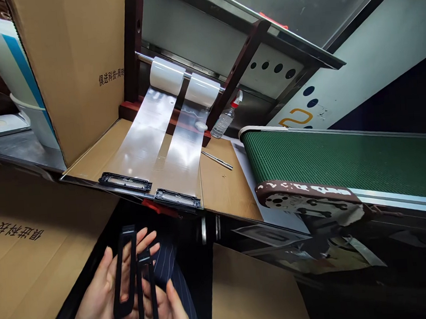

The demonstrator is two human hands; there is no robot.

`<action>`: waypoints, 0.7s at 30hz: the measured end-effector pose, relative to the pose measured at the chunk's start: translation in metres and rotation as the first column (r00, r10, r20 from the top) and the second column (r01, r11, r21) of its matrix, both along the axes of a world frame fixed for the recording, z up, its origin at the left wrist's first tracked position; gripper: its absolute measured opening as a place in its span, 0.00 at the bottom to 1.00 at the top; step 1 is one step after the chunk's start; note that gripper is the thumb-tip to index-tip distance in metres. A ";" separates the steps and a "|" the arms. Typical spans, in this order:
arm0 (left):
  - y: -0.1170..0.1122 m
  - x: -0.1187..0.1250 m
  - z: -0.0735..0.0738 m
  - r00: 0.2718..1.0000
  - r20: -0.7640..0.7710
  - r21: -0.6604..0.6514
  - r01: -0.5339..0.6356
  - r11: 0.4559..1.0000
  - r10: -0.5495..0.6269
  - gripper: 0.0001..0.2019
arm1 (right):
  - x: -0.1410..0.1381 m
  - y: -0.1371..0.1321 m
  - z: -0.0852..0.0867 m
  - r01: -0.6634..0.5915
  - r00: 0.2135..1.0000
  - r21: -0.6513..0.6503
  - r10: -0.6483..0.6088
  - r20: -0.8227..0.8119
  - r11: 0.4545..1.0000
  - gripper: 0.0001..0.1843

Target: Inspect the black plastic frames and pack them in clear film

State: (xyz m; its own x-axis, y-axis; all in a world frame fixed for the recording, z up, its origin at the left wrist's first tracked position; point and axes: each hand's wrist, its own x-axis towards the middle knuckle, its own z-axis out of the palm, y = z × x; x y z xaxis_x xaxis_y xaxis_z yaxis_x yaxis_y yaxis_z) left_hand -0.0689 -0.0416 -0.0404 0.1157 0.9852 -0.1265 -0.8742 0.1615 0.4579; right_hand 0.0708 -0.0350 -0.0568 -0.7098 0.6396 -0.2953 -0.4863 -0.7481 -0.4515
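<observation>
Left hand (98, 296): fingers clamped on long black plastic frame (125, 272).
Right hand (169, 313): fingers clamped on second frame (148, 293).
Clearance: below bench (225, 187) edge, between cardboard boxes (18, 251).

Two black plastic frames: one (125, 272) in the left hand (98, 296), one (147, 295) against the right hand (170, 313). Two more black frames (125, 181) (177, 198) lie beyond the hands. Farther ahead hang two film rolls (166, 75) (203, 89). One spray bottle (226, 118) and one metal rod (216, 160) sit up to the right. Two cardboard boxes: one (71, 67) above left, one (19, 255) beside the left hand.
</observation>
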 end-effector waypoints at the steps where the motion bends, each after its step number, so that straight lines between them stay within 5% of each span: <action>1: -0.001 0.000 0.000 1.000 -0.010 -0.001 -0.004 1.000 0.004 0.28 | 0.000 0.000 -0.001 0.001 1.000 0.000 -0.001 0.000 1.000 0.37; 12: -0.001 0.002 0.002 1.000 -0.025 -0.024 -0.005 1.000 0.004 0.28 | -0.005 -0.008 -0.031 0.072 0.997 0.036 -0.073 0.009 0.997 0.39; 21: -0.002 0.006 0.009 0.998 -0.050 -0.168 -0.048 0.985 0.040 0.26 | -0.005 -0.008 -0.037 0.166 0.986 0.031 -0.166 0.003 0.986 0.32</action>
